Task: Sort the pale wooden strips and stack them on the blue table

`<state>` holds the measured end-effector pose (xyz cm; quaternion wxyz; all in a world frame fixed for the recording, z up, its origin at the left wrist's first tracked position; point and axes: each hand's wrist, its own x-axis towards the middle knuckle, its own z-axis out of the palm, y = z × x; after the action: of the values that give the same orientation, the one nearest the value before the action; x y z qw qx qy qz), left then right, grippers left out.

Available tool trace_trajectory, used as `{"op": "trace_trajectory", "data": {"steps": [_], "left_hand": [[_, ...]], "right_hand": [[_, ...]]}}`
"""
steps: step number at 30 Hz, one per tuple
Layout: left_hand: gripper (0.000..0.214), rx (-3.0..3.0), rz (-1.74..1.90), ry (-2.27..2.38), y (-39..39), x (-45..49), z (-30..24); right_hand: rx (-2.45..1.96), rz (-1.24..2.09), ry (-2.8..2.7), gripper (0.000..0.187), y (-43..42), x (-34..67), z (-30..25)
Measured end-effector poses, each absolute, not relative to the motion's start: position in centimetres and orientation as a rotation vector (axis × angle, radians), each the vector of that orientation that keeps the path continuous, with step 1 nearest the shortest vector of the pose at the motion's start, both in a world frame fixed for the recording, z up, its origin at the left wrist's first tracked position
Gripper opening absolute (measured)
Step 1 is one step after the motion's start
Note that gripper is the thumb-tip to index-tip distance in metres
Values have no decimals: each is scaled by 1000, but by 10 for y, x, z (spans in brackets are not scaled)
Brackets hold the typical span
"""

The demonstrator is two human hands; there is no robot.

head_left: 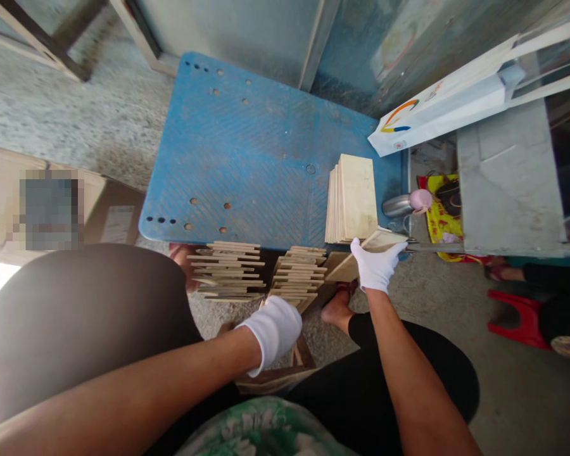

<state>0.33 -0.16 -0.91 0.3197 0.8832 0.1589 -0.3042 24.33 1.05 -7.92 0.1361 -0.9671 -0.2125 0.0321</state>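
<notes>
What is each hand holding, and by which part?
The right hand grips a thin wooden board by its near edge. The left hand rests curled at the stacked boards; any hold cannot be told.

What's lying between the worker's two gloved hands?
In the head view, a bare foot lies between the left hand and the right hand, which grips a wooden board; a stack of boards stands just beyond.
</notes>
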Motion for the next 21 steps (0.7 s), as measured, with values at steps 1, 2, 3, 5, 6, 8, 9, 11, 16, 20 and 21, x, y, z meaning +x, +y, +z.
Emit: {"op": "trace_trajectory", "data": {"steps": [1, 2, 3, 5, 6, 8, 9, 11, 16, 20, 21], "left_hand": [[25, 2306, -808, 417, -1, 4, -10], [25, 2296, -813, 418, -1, 4, -11], [25, 2292, -814, 420, -1, 4, -11], [25, 2277, -814, 426, 0, 4, -11], [25, 2269, -818, 429, 1, 4, -11], [24, 2273, -814, 434, 1, 4, -10], [24, 2286, -809, 438, 1, 3, -9], [24, 2322, -801, 450, 0, 2, -9], [27, 2350, -777, 481, -5, 1, -15], [27, 2335, -734, 520, -11, -1, -29], [26, 2337, -723, 536, -12, -1, -32]], "right_hand": [[-2802, 83, -586, 129, 6, 242, -82], [-2802, 77, -559, 129, 1, 241, -86], [-2803, 77, -533, 129, -3, 239, -90], [-2806, 101, -487, 130, -10, 235, -98], [-2807, 121, -480, 130, -13, 234, -102], [-2813, 153, -484, 130, -17, 232, -111], [-2815, 158, -498, 131, -18, 232, -115], [-2814, 142, -541, 130, -18, 233, -122], [-2805, 128, -518, 131, -12, 230, -140], [-2808, 164, -456, 130, -11, 222, -149], [-2812, 174, -463, 130, -11, 221, -150]]}}
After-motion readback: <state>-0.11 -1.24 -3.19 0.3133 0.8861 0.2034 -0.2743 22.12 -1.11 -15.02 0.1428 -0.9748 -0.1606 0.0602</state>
